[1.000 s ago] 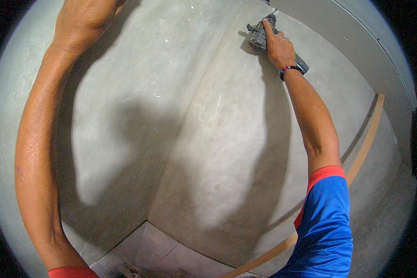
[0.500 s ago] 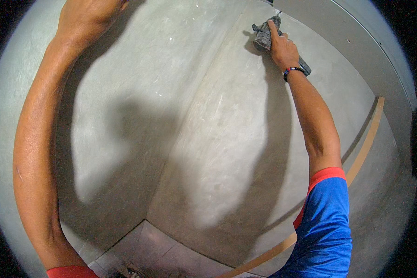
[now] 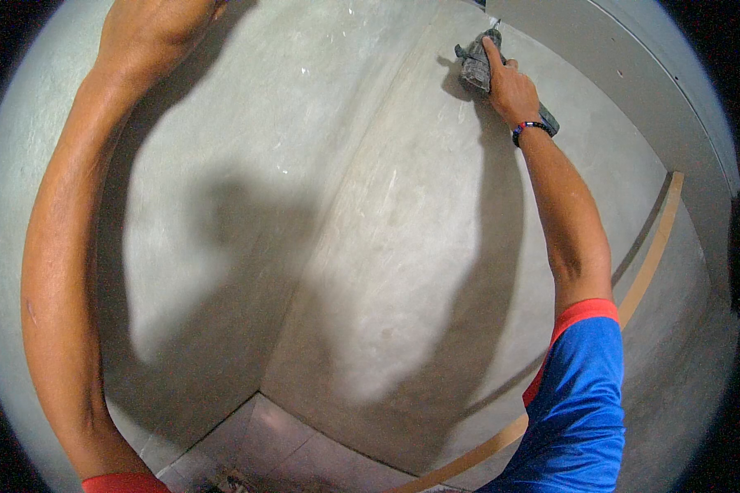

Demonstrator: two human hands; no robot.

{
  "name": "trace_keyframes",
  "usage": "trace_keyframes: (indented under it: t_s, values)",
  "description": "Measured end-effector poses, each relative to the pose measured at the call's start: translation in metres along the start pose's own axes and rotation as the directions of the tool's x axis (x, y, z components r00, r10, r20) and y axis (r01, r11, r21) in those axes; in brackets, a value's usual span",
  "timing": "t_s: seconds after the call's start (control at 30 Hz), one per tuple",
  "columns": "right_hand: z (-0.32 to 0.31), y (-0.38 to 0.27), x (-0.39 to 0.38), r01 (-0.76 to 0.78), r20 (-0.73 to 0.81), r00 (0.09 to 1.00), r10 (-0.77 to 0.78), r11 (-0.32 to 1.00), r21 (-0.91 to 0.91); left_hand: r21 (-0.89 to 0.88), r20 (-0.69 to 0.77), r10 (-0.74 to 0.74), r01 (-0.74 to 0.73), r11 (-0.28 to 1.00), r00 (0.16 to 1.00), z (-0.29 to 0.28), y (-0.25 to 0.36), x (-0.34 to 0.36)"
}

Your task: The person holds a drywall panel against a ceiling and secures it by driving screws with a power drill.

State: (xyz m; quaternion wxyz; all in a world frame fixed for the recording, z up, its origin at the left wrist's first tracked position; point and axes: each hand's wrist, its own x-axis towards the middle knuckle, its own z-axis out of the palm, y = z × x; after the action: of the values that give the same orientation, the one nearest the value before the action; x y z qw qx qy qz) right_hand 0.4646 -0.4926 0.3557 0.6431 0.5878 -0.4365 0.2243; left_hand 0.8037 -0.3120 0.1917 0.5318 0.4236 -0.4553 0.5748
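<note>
My right hand point(image 3: 514, 90) is closed on a dark, dust-covered power drill point(image 3: 475, 67), its index finger stretched along the tool's body. The drill's thin bit point(image 3: 496, 25) reaches up to the lower edge of a grey board point(image 3: 658, 90), where it meets the plastered wall point(image 3: 386, 246). My left hand point(image 3: 160, 29) is raised at the upper left near the wall, cut off by the frame's top edge; its fingers are hidden, so what they touch cannot be seen.
A long wooden strip point(image 3: 651, 246) runs down along the wall at the right, behind my right arm. Pale floor tiles point(image 3: 275, 440) show at the bottom with small unclear objects point(image 3: 234, 481) on them. Shadows of my head and arms fall across the wall's corner.
My right hand and the drill have shifted slightly to the right and down in the picture. My left hand has moved only slightly.
</note>
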Motion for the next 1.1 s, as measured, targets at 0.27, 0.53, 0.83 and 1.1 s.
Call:
trace_keyframes:
  t_s: [0.27,0.53,0.83,1.1]
  values:
    - [0.034,0.026,0.002,0.028,-0.024,0.999,-0.029,0.998,-0.054,0.031,-0.019,-0.001,0.002,1.000,1.000,0.016,0.016,0.007]
    - [0.046,0.027,0.008,0.031,-0.028,0.999,-0.033,0.997,-0.068,0.030,-0.012,0.013,-0.013,0.999,1.000,0.031,0.012,0.013]
    - [0.042,0.026,0.004,-0.005,-0.056,0.998,0.002,0.998,-0.065,0.070,-0.037,0.047,-0.045,0.997,0.998,0.031,0.012,0.011]
    - [0.047,0.033,0.004,-0.017,-0.084,0.996,0.009,0.996,-0.089,0.087,0.044,-0.029,0.025,0.996,0.999,0.009,0.030,0.010]
